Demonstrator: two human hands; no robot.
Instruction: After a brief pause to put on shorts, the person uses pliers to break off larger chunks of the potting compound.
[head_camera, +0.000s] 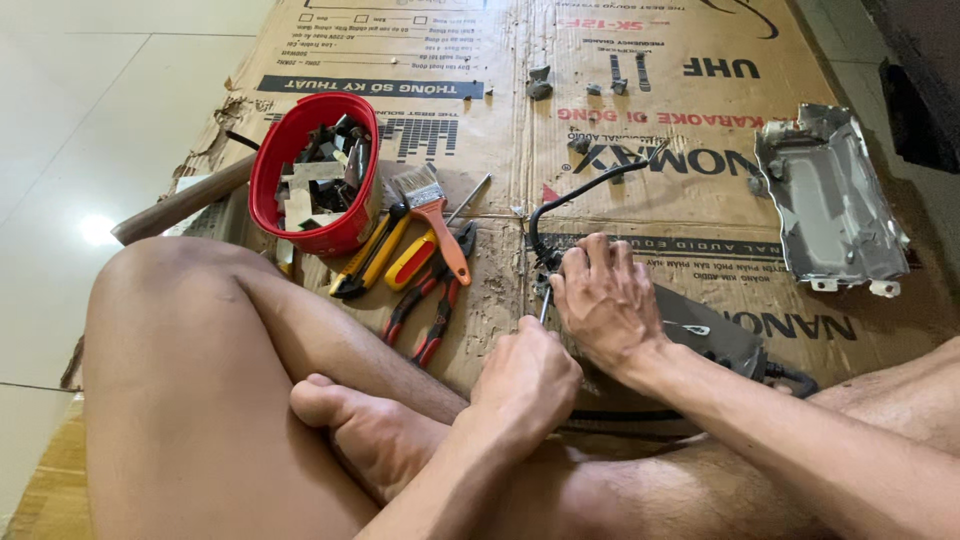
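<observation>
Down at 6 o'clock, the left hand (527, 378) is closing in a fist around a thin metal tool (544, 306), its tip pointing up toward 12 o'clock. Just beyond, at about 1 o'clock from it, the right hand (603, 300) is pressing down on a dark grey device (715, 335) lying on the flattened cardboard (640, 205), fingers curling over its near end where a black cable (570, 200) is arching away. At 10 o'clock, red-handled pliers (430, 305), a yellow utility knife (365, 262) and an orange-handled brush (435, 215) are lying side by side. Farther out at 10 o'clock, a red bowl (268, 170) is holding small scraps. At 2 o'clock, well apart, a bent metal plate (830, 205) is resting.
</observation>
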